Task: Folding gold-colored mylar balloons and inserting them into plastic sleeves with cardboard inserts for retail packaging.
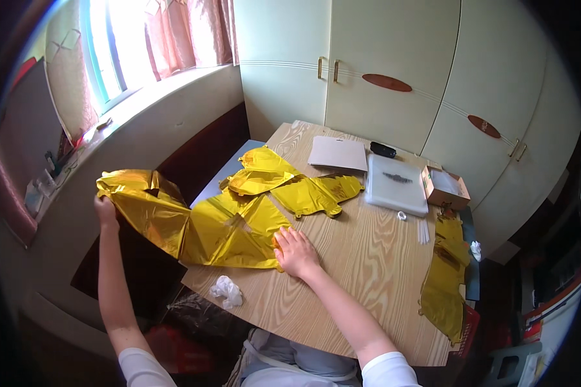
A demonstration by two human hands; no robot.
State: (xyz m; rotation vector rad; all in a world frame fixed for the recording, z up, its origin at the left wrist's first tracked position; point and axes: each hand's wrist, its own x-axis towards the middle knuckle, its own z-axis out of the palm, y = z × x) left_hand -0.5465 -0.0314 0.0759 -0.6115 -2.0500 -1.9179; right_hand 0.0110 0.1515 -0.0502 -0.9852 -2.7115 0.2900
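A flat gold foil balloon (pixel 231 233), deflated and creased, stretches from the table's left part out past its left edge. My left hand (pixel 105 209) is raised off the table at the left, its fingers closed on the far left end of the foil. On the tabletop my right hand (pixel 295 253) lies over the balloon's right end, fingers stretched out and pressing it to the wood. Just beyond lie more flat gold foil balloons (pixel 313 195), partly overlapped by this one. What is under my right palm is hidden.
A crumpled white tissue (pixel 226 291) lies near the table's (pixel 361 284) front edge. Farther back are a grey-white board (pixel 337 153), a clear plastic case (pixel 394 193), a black object (pixel 383 149) and an open cardboard box (pixel 447 187). Another gold foil piece (pixel 444 277) lies along the right edge.
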